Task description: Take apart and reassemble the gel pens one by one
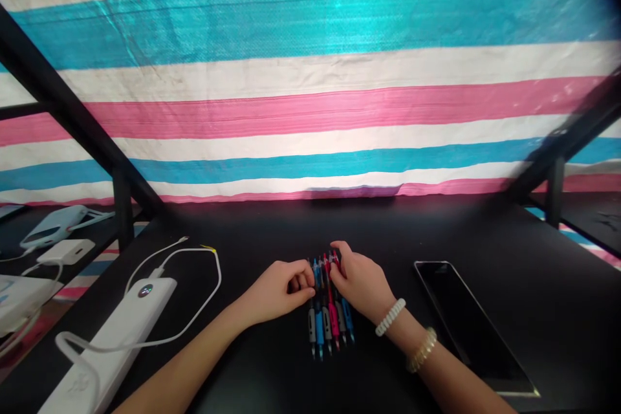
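Pens lie side by side near the middle of a tabletop, between the left hand and the right hand. A power bank with a cable lies well to their left, a phone to their right. Behind the tabletop hangs a sheet, with frame bars at both sides.

Six click pens are laid side by side in a row on the black worktop, between the left hand and the right hand. Grey, blue and pink-red barrels are seen; their tips are pointed toward the wearer, their upper ends partly covered by fingers.
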`<state>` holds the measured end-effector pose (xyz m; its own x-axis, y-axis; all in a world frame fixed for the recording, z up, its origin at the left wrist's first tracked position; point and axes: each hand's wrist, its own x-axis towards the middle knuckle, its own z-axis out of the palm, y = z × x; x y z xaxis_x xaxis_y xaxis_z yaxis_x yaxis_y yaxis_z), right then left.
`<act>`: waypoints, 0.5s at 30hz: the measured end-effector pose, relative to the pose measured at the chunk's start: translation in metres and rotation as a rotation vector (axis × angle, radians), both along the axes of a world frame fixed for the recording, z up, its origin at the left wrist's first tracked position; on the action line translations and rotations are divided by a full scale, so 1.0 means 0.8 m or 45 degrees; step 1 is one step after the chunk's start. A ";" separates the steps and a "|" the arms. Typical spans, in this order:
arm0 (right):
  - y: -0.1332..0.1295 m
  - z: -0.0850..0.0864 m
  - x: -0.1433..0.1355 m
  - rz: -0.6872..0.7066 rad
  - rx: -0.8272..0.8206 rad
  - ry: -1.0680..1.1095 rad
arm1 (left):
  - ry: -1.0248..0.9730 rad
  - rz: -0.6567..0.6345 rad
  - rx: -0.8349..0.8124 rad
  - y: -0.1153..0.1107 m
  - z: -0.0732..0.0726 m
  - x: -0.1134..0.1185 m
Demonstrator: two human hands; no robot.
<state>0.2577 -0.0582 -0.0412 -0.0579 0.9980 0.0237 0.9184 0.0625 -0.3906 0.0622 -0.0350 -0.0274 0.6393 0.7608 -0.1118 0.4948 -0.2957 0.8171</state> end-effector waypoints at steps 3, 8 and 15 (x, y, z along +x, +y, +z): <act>0.000 0.000 0.002 0.008 -0.003 -0.005 | -0.001 -0.002 0.016 -0.001 0.000 0.000; 0.001 -0.002 0.006 0.028 -0.002 0.011 | 0.002 -0.004 0.045 -0.001 -0.001 0.000; 0.001 -0.003 0.008 0.053 0.005 0.052 | -0.003 -0.006 0.045 -0.001 -0.002 -0.001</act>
